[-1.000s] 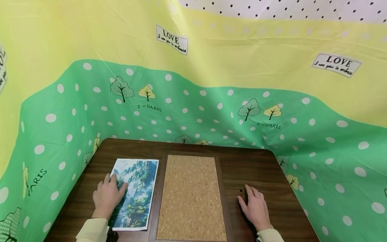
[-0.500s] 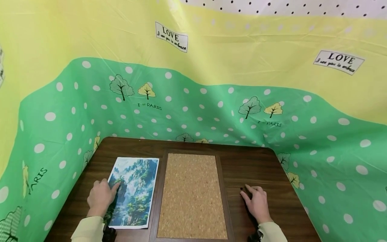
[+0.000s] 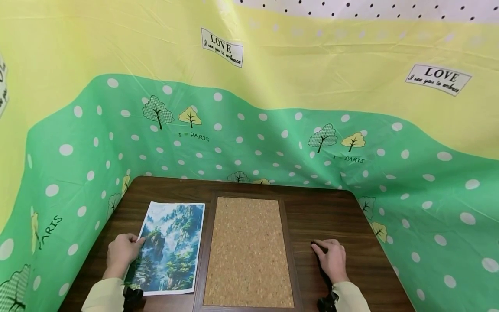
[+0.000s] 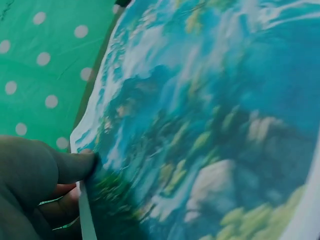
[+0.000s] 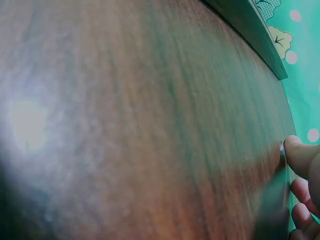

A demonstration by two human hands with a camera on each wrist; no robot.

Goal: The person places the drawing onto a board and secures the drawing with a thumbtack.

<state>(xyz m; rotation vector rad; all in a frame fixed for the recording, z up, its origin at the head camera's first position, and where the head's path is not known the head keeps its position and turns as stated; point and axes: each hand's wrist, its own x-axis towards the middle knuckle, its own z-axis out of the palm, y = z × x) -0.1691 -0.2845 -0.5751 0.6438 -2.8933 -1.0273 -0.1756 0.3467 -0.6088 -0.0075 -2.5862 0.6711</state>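
A colour print of misty mountains and trees lies on the left of the dark wooden table. My left hand pinches its left edge; in the left wrist view, the thumb is on the printed face and fingers are behind the sheet, whose edge bends up there. On the right, my right hand pinches a tiny round black piece between thumb and forefinger, close over the table. The fingertips mostly hide it. In the right wrist view the thumb and curled fingers show at the right edge.
Between the hands lies a cork board with a brown wooden frame, close beside the print. The wooden table is surrounded by a green and yellow patterned curtain. Dark cameras are strapped at both wrists.
My left hand has slid left off the print's face to its left edge and now pinches it. My right thumb and forefinger have closed on the black piece that lay on the table.
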